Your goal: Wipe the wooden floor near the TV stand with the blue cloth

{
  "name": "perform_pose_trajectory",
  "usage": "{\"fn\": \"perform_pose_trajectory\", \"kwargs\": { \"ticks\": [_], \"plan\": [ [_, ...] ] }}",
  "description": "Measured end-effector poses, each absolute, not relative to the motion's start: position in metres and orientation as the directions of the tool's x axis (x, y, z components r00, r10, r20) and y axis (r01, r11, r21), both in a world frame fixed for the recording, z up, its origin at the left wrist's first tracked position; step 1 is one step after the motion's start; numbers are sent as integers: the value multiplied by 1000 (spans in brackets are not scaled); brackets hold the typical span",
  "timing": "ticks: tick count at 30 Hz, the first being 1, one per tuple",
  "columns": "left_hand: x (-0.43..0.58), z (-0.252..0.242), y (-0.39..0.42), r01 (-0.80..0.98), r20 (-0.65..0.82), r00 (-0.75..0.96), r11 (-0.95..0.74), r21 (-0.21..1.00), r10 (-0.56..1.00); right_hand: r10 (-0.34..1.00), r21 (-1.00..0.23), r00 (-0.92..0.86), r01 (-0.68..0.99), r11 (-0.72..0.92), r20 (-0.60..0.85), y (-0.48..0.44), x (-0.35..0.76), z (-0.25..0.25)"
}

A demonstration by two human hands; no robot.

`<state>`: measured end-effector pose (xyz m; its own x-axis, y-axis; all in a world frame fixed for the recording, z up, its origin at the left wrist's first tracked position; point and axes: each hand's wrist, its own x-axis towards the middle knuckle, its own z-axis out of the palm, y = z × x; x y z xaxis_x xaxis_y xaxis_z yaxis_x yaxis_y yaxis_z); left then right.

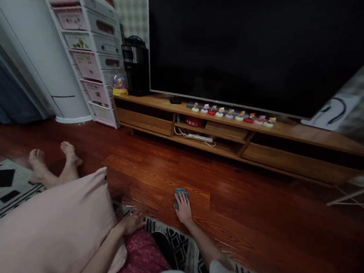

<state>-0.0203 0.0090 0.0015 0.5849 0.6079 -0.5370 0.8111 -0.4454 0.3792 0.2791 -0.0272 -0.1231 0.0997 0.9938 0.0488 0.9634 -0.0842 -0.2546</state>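
Observation:
On the wooden floor, my right hand (183,209) lies palm down with its fingers stretched over several blue cards (182,191). The hand covers most of them, and only their edges and corners show around the fingers. My left hand (132,222) rests low by the dark red patterned cloth (144,258) over my lap, beside a pink pillow (60,223). Its fingers look spread and somewhat blurred, and I see nothing held in them.
A patterned rug (177,242) edges the floor. Beyond stands a wooden TV cabinet (145,119) with small figurines (230,113) and a large dark TV (247,45). Two bare feet (70,155) extend left of the pillow. A drawer tower (90,59) stands back left.

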Motion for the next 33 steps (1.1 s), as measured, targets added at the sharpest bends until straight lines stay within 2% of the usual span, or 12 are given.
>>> {"fn": "perform_pose_trajectory", "kwargs": {
  "ticks": [3, 5, 8, 13, 17, 19, 22, 26, 28, 30, 33],
  "plan": [
    [-21, 1, 10, 805, -520, 593, -445, 392, 614, 969, -266, 249, 933, -242, -9, 6, 286, -110],
    [-22, -2, 11, 796, -502, 605, -444, 412, 618, 959, -280, 279, 918, -281, -48, 14, 286, -108],
    [-24, -8, 14, 776, -481, 629, -452, 441, 611, 983, -307, 178, 934, -185, -51, -3, 279, -118],
    [-24, -12, 15, 775, -480, 630, -460, 434, 610, 998, -359, -56, 932, 46, -18, -88, 275, -153],
    [-24, -8, 13, 769, -484, 638, -469, 434, 599, 995, -368, -91, 927, 69, -41, -133, 297, -160],
    [-24, -5, 12, 769, -489, 639, -477, 427, 593, 998, -344, -14, 939, -9, -65, -129, 317, -154],
    [-23, -1, 11, 769, -491, 639, -480, 422, 592, 971, -272, 228, 932, -238, -68, -97, 348, -138],
    [-23, 1, 10, 770, -486, 638, -475, 426, 598, 836, -211, 548, 816, -538, -15, -47, 361, -125],
    [-22, 1, 11, 775, -490, 631, -469, 422, 602, 802, -217, 597, 783, -583, -1, -33, 347, -126],
    [-23, 0, 11, 779, -490, 626, -459, 427, 606, 861, -244, 508, 837, -490, 14, -30, 322, -133],
    [-24, -3, 12, 771, -478, 634, -450, 451, 608, 982, -312, 185, 936, -162, 47, -47, 280, -147]
  ]
}}
